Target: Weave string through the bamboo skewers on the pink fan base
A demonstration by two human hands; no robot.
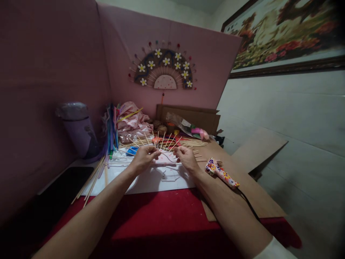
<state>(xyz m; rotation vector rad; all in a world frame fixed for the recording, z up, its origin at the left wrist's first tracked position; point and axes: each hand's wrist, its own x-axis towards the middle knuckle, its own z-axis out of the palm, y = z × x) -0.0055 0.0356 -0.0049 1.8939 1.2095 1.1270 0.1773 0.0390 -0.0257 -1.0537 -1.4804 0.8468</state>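
Observation:
My left hand point(145, 157) and my right hand point(186, 157) are both closed in a pinch. A thin dark cord point(168, 157) sags between them, and each hand's fingertips hold it. Below and behind the cord lies a pink dotted half-round piece point(162, 159), partly covered by my fingers. Thin wooden sticks point(162, 140) fan out from it toward the back. All this rests on a white sheet point(153, 183). To the right of my right hand, a flower-patterned glue gun point(221, 173) lies on a cardboard sheet point(253, 198).
A finished-looking fan with white flowers point(166, 62) is pinned on the pink board point(210, 68). Behind my hands are pink cloth point(132, 120), twine balls point(161, 130) and loose sticks point(198, 142). A purple tumbler point(79, 131) and a dark flat panel point(67, 183) stand left.

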